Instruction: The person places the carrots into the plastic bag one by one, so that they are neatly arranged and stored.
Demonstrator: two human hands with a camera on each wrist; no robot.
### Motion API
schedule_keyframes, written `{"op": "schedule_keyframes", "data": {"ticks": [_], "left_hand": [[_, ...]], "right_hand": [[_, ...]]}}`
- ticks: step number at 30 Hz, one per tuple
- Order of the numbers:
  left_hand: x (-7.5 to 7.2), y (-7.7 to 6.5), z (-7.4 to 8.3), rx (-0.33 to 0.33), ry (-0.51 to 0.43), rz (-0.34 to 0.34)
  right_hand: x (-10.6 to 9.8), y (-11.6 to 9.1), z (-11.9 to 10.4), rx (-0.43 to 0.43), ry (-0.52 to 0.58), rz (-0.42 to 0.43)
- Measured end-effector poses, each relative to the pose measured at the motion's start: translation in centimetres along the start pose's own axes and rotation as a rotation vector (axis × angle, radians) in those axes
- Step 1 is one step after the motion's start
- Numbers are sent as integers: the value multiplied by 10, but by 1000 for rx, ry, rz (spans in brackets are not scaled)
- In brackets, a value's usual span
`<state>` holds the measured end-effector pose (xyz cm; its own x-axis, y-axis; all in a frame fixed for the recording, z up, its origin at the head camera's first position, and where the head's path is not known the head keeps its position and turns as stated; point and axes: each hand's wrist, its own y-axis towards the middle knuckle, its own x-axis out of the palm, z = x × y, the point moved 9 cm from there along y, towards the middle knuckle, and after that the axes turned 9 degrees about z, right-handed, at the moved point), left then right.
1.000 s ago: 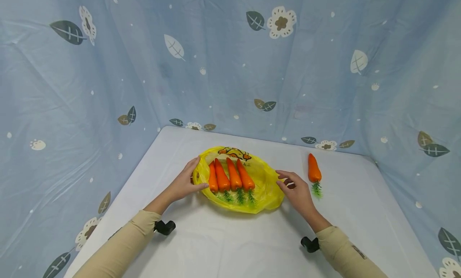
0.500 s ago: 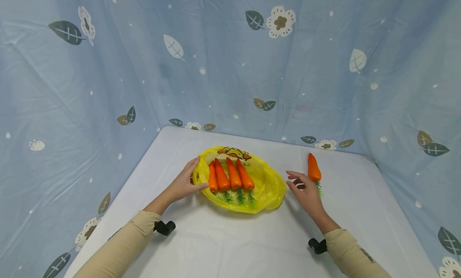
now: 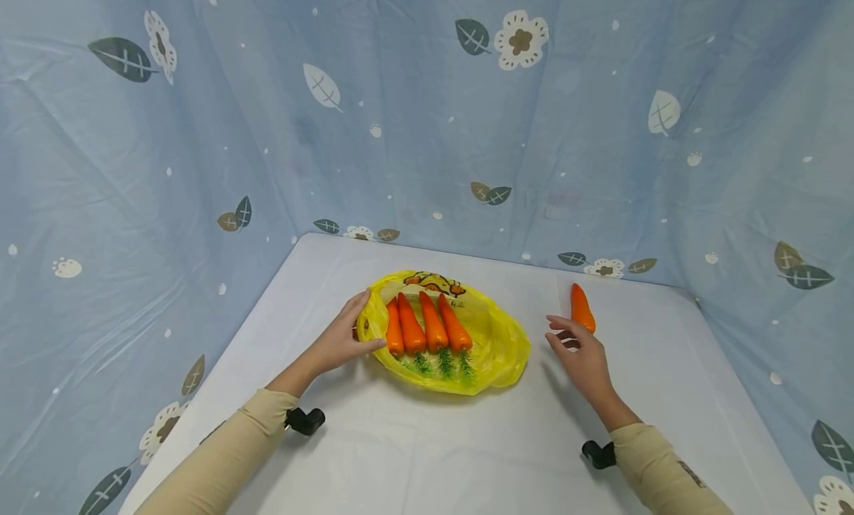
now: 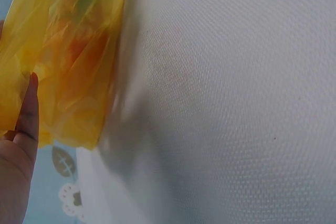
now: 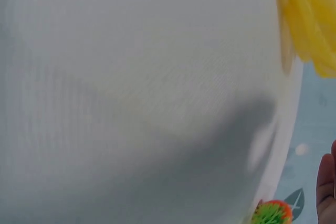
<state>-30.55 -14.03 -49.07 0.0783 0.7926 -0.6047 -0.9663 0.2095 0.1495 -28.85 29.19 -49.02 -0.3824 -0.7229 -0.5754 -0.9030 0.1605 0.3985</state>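
Observation:
A yellow plastic bag point(image 3: 500, 352) lies with its mouth spread wide on the table, several orange toy carrots point(image 3: 434, 330) side by side inside it. My left hand point(image 3: 339, 344) holds the bag's left rim, thumb over the edge and fingers at its outer side. In the left wrist view that thumb presses the yellow film point(image 4: 79, 93). Loosely bent and holding nothing, my right hand point(image 3: 586, 359) hovers between the bag and a single carrot point(image 3: 580, 307). It hides that carrot's leafy end in the head view; the green leaves point(image 5: 270, 214) show low in the right wrist view.
A white cloth point(image 3: 454, 448) covers the table. Behind and at both sides hangs a blue curtain point(image 3: 414, 130) with leaf and flower prints. Black wrist cameras point(image 3: 305, 422) sit at both beige sleeves point(image 3: 233, 448).
My right hand has left the bag's right rim and moved right, up to the single carrot, now covering its leaves. The left hand and the bag have stayed in place.

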Motion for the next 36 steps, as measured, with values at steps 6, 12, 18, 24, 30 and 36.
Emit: {"op": "schedule_keyframes", "data": {"ticks": [6, 12, 18, 24, 30, 36], "left_hand": [[0, 0, 2, 5, -7, -4], [0, -1, 2, 7, -5, -4], [0, -1, 3, 6, -9, -1], [0, -2, 4, 11, -5, 1], [-1, -3, 2, 27, -11, 7], [-1, -3, 3, 38, -9, 9]], "right_hand": [[-9, 2, 11, -15, -14, 44], [-16, 4, 21, -27, -21, 89], [-26, 7, 30, -32, -18, 142], [-31, 8, 36, -13, -52, 151], [-34, 10, 42, 21, -64, 164], [-36, 15, 55, 114, -112, 145]]}}
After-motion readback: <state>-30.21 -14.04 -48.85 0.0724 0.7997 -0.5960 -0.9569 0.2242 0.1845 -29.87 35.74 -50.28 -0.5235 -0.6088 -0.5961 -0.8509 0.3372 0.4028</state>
